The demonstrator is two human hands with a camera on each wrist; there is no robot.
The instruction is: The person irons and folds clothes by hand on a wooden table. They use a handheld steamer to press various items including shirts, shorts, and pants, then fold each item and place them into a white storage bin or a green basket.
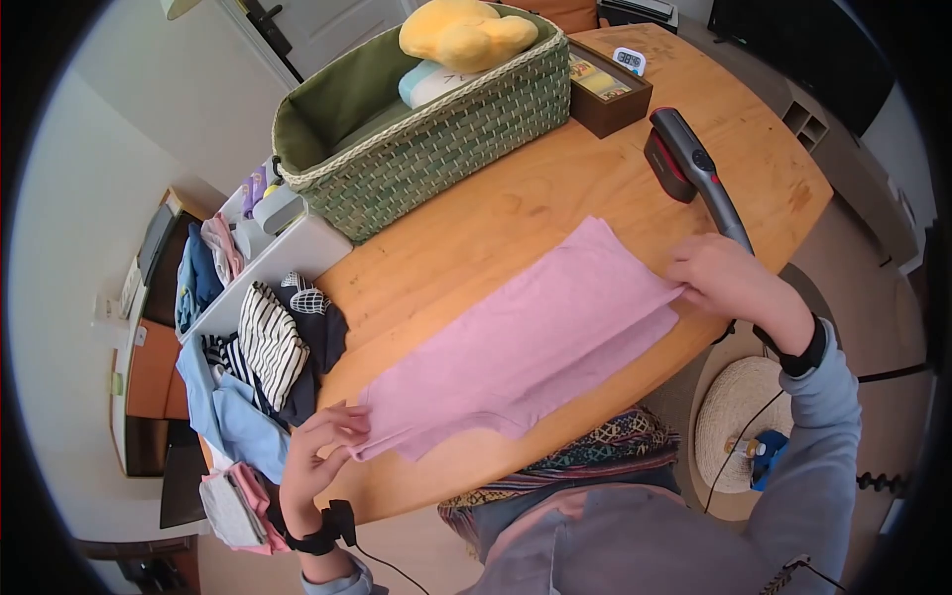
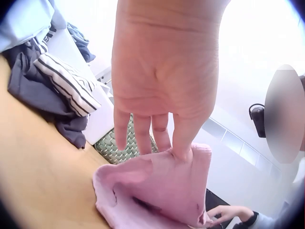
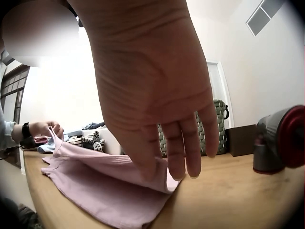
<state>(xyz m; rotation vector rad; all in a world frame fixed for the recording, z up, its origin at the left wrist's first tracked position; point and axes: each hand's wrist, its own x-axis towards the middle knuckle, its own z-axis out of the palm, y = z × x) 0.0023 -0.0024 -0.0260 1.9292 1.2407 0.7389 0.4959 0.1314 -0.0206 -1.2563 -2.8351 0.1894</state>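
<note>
A pink garment [image 1: 516, 332], folded into a long shape, lies over the wooden table in front of me, its near layer hanging lower than the top one. My left hand [image 1: 322, 441] pinches its left corner between thumb and fingers. At the opposite end my right hand [image 1: 729, 283] pinches the right corner near the table's edge. Both wrist views show the cloth raised at the held edge, with a gap between its layers. Just beyond my right hand rests a grey and red handheld garment steamer [image 1: 699, 164].
A green woven basket [image 1: 436, 159] with a yellow plush toy [image 1: 466, 35] stands at the back, beside a brown box [image 1: 610, 104]. To the left, a striped garment [image 1: 273, 332], dark and blue clothes and a white bin [image 1: 317, 248] crowd the table's end.
</note>
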